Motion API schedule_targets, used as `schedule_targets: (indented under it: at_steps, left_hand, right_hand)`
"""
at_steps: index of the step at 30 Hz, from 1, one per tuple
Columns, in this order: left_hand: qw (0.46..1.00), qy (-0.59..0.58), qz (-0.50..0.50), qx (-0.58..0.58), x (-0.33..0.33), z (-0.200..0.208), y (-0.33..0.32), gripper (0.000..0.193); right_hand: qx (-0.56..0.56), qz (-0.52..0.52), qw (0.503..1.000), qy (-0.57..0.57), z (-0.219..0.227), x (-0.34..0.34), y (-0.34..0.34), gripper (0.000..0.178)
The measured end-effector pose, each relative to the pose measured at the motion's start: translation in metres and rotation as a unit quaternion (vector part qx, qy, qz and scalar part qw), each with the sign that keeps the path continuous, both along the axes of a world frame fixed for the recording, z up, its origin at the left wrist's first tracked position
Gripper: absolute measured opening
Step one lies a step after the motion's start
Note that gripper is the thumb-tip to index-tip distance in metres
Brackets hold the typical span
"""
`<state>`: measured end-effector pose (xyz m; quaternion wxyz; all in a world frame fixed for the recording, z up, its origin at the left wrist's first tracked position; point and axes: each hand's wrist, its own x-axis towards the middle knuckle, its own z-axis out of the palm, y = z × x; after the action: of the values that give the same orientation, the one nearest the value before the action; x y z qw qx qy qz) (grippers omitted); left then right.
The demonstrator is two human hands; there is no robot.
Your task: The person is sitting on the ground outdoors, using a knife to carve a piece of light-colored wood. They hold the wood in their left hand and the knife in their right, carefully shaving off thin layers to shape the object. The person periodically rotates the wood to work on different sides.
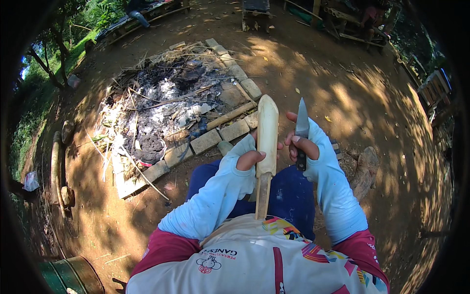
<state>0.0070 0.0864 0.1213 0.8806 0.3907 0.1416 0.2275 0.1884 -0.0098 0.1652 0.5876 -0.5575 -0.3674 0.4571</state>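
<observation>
In my left hand (248, 156) is a long carved piece of pale wood (267, 132), held upright with the thumb on its near face. Its top is rounded; at the bottom it narrows to a darker, flat stem (263, 196) that reaches my belly. My right hand (304, 146) grips a small knife (301, 120) by its dark handle, the blade pointing up and away from me. Knife and wood are a little apart, side by side above my lap. Pale blue sleeves cover both forearms and part of the hands.
Ahead to the left lies a fire pit of ash and charred sticks (152, 110), edged with blocks (206, 142). A log (366, 171) rests by my right knee. A green drum (71, 275) stands at the lower left. Benches (256, 12) and people are at the far edge.
</observation>
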Motion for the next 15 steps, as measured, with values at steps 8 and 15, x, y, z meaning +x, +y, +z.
schedule_targets:
  at_steps: [8, 15]
  left_hand:
    - [0.998, -0.053, -0.019, -0.039, -0.005, -0.015, 0.008, 0.071]
    - [0.991, -0.027, -0.053, -0.123, 0.0, -0.057, 0.002, 0.054]
  right_hand:
    - [-0.01, 0.002, 1.0, -0.012, -0.004, -0.009, 0.001, 0.064]
    - [-0.016, -0.051, 0.999, -0.005, -0.038, 0.003, -0.015, 0.056]
